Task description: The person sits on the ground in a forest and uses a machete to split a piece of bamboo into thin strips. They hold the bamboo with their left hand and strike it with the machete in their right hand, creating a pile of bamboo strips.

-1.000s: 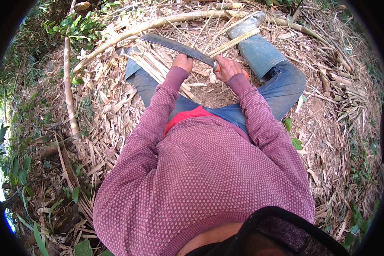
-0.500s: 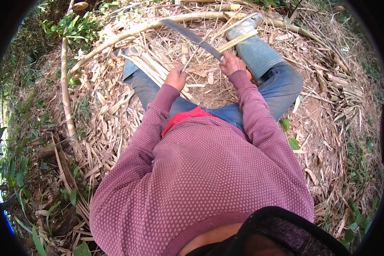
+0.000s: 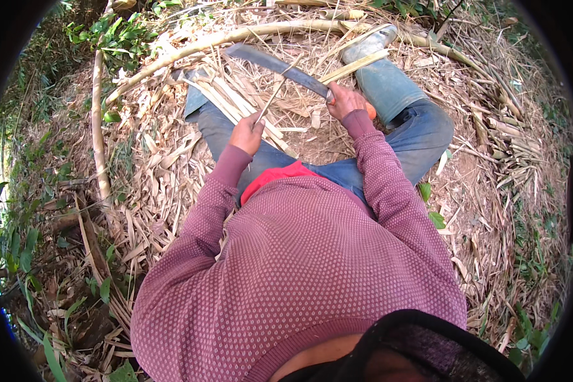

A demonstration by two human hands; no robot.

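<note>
While the right hand (image 3: 345,100) is gripping the long curved blade (image 3: 280,63) by its handle, the left hand's (image 3: 247,132) fingers are closing on 1 thin bamboo strip (image 3: 275,95) crossing the blade, above split bamboo slats (image 3: 235,102) between the legs.

A person in a maroon dotted sweater (image 3: 299,267) sits on ground covered in dry bamboo leaves and husks (image 3: 153,165), legs in blue jeans (image 3: 420,127) stretched forward. The right hand (image 3: 342,100) grips the orange handle of a long curved machete (image 3: 280,65), its blade pointing up and left. The left hand (image 3: 247,132) holds a thin bamboo strip (image 3: 275,95) that crosses the blade. Split bamboo slats (image 3: 232,100) lie over the left leg. A long bamboo pole (image 3: 235,35) curves across the ground beyond the feet.
</note>
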